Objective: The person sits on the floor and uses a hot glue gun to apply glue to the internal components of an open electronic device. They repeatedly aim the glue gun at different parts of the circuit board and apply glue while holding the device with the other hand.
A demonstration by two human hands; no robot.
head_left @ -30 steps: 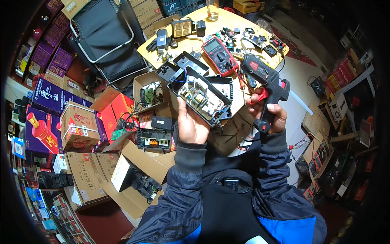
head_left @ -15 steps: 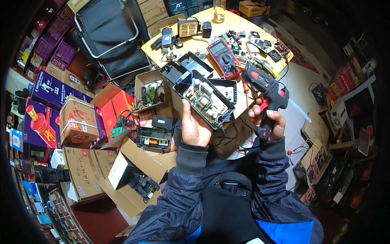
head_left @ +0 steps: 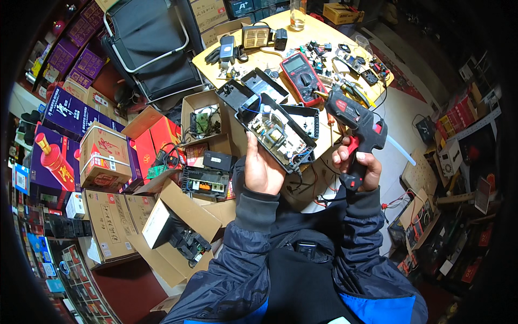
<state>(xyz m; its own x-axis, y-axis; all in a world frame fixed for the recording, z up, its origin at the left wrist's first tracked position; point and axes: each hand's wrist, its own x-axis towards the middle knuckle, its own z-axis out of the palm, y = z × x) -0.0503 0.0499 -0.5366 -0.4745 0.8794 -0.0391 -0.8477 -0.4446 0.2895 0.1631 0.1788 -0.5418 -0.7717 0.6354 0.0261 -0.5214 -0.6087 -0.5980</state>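
My left hand supports a black plastic case with an exposed circuit board, its palm and fingers under the case's near left side. Blue and red wires show at the board's ends. In my right hand is a black and red glue gun, my fingers wrapped round its handle near the red trigger. A pale glue stick juts from its back end. The nozzle points up and left, just beyond the board's far right side, near a red multimeter on the table.
The wooden table carries a work lamp, a glass, an orange-handled screwdriver, pliers and loose circuit parts. Open cardboard boxes of electronics stand to the left, a black folding chair behind them. Red leads hang at right.
The whole scene has shifted slightly right and down in the view. Both hands keep their holds on the case and the glue gun, with little movement between them.
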